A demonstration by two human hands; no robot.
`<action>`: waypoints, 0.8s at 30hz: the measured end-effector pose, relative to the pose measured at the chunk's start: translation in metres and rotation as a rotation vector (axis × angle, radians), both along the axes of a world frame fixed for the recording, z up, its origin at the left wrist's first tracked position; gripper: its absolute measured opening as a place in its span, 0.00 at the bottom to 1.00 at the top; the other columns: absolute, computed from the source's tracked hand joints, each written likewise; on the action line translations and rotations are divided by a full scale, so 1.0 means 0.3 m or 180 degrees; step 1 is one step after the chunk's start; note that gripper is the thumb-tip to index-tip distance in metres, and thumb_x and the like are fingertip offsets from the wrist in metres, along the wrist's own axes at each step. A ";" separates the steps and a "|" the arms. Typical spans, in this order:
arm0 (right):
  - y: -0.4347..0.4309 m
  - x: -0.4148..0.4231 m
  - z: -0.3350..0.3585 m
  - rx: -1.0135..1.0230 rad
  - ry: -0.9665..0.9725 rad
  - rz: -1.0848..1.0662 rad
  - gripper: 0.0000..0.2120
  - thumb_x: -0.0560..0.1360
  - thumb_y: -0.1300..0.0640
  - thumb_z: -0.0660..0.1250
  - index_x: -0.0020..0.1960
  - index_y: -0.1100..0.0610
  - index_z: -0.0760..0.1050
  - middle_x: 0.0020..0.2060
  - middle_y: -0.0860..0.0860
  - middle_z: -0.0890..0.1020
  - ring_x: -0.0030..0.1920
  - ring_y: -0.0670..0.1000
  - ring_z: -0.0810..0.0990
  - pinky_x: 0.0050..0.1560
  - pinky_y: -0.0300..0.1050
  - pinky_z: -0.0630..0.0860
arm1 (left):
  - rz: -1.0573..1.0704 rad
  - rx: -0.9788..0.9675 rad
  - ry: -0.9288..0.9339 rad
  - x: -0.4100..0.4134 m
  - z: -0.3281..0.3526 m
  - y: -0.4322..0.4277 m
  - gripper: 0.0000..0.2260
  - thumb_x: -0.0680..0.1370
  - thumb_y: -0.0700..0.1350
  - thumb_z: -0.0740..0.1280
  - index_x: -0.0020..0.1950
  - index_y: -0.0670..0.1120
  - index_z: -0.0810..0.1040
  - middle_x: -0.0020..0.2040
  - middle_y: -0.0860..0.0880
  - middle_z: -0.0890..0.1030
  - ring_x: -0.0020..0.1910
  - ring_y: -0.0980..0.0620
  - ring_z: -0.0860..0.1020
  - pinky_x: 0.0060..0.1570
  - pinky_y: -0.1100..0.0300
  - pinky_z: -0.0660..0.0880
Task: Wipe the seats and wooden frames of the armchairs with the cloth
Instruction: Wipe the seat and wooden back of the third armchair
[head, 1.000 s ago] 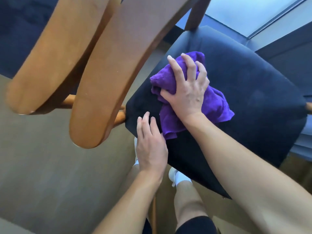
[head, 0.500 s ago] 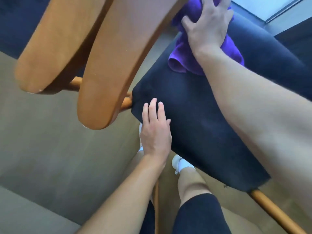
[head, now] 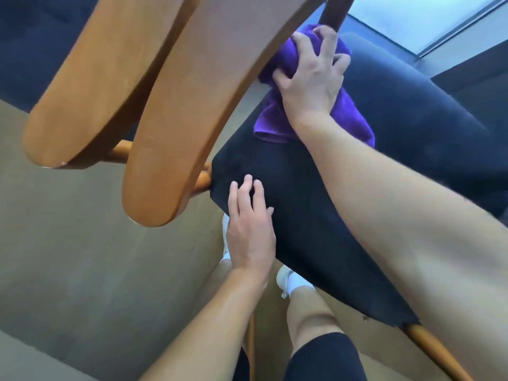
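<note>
A dark navy seat cushion (head: 412,127) of an armchair fills the middle and right of the head view. My right hand (head: 310,78) grips a bunched purple cloth (head: 354,116) at the far left part of the seat, close under the wooden armrest (head: 192,114). Its fingers curl round the cloth near a dark wooden upright (head: 334,9). Flat on the seat's near left corner lies my left hand (head: 250,232), fingers straight. A second wooden armrest (head: 90,86) of a neighbouring chair stands just left of the first.
Grey-brown floor (head: 82,270) spreads at the left and below. A round wooden rail (head: 437,350) runs under the seat's front right corner. My legs and white shoes (head: 288,281) stand under the front edge. A bright window (head: 412,15) is at the top right.
My right hand swept the cloth from the seat's middle toward the far left, up by the armrest, then back a little. My left hand has stayed on the front corner.
</note>
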State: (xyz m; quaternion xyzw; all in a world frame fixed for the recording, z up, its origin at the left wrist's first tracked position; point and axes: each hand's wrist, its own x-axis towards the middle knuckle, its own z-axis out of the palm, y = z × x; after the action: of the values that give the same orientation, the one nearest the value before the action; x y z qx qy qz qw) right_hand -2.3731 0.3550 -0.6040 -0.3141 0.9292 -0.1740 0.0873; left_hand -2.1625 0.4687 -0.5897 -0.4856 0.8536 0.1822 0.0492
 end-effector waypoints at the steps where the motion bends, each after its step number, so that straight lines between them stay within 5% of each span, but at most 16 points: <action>1: -0.022 0.001 0.000 0.0222 0.0035 -0.0069 0.28 0.71 0.38 0.67 0.69 0.42 0.70 0.74 0.48 0.63 0.62 0.59 0.67 0.58 0.53 0.72 | -0.0031 -0.0025 -0.0011 0.004 -0.005 -0.003 0.24 0.76 0.43 0.73 0.70 0.40 0.74 0.70 0.43 0.73 0.72 0.40 0.70 0.63 0.53 0.73; 3: -0.001 0.070 0.001 0.0430 0.0227 0.0141 0.32 0.68 0.34 0.67 0.70 0.41 0.67 0.76 0.46 0.61 0.63 0.60 0.67 0.55 0.53 0.71 | 0.0042 0.0032 0.0024 0.002 -0.004 -0.007 0.24 0.75 0.42 0.74 0.70 0.40 0.74 0.70 0.43 0.73 0.71 0.40 0.70 0.62 0.51 0.74; 11: 0.314 0.223 0.012 -0.0201 -0.0367 0.0839 0.29 0.64 0.50 0.77 0.64 0.49 0.75 0.67 0.53 0.72 0.46 0.59 0.72 0.48 0.53 0.76 | 0.0431 0.0451 0.0133 -0.056 0.032 0.000 0.26 0.74 0.39 0.74 0.71 0.39 0.71 0.73 0.42 0.68 0.74 0.38 0.64 0.65 0.46 0.71; 17: 0.209 -0.114 0.035 0.0069 -0.0068 -0.0195 0.26 0.71 0.47 0.70 0.68 0.42 0.70 0.72 0.48 0.65 0.58 0.60 0.69 0.59 0.55 0.73 | 0.0064 0.0316 0.0253 -0.119 0.050 -0.008 0.27 0.74 0.42 0.74 0.72 0.43 0.71 0.75 0.45 0.67 0.75 0.41 0.63 0.66 0.46 0.71; 24: 0.401 0.089 -0.023 -0.0452 -0.0123 0.0159 0.25 0.66 0.44 0.66 0.62 0.49 0.77 0.66 0.53 0.74 0.45 0.59 0.72 0.52 0.51 0.72 | 0.0035 0.0353 -0.0157 -0.198 0.038 -0.006 0.31 0.71 0.44 0.77 0.72 0.45 0.71 0.76 0.46 0.66 0.75 0.39 0.62 0.66 0.38 0.69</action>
State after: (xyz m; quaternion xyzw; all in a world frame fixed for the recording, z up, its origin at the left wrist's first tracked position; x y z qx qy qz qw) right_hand -2.3463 0.4751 -0.6109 -0.3392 0.9046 -0.2433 0.0870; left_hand -2.2219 0.4670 -0.5784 -0.4911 0.8380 0.2175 0.0961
